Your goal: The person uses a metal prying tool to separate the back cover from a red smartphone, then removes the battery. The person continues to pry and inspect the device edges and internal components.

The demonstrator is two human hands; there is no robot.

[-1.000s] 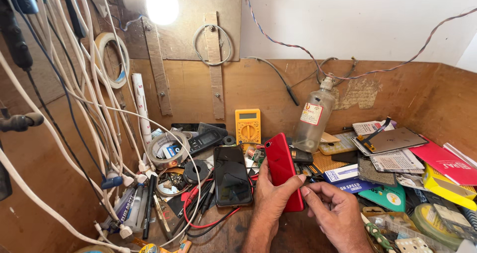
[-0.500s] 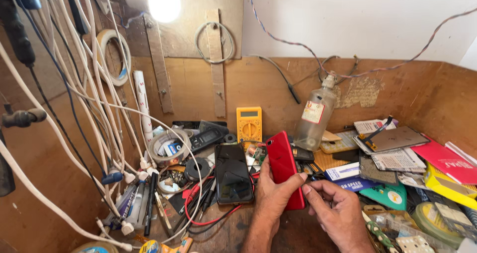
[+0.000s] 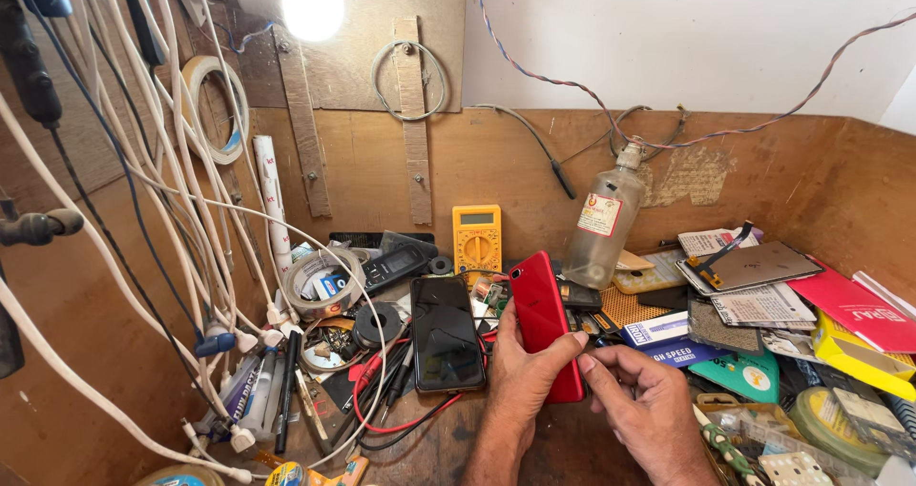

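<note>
My left hand [image 3: 520, 379] grips a red phone [image 3: 540, 310], held upright on its edge with its back toward me. The thumb lies across its lower part. My right hand [image 3: 641, 405] is pressed against the phone's right lower edge, fingers curled and pinched at the side; whether they hold a small tool is too small to tell. A black phone [image 3: 446, 333] lies face up on the wooden bench just left of my left hand.
A yellow multimeter [image 3: 476, 239] and a clear bottle [image 3: 603, 223] stand at the back. White cables [image 3: 143, 209] hang at the left beside tape rolls [image 3: 320, 278]. Papers, a red booklet [image 3: 854, 307] and boxes crowd the right. A bright lamp [image 3: 310, 0] shines above.
The red phone and both hands have stayed nearly in place; the view has shifted slightly.
</note>
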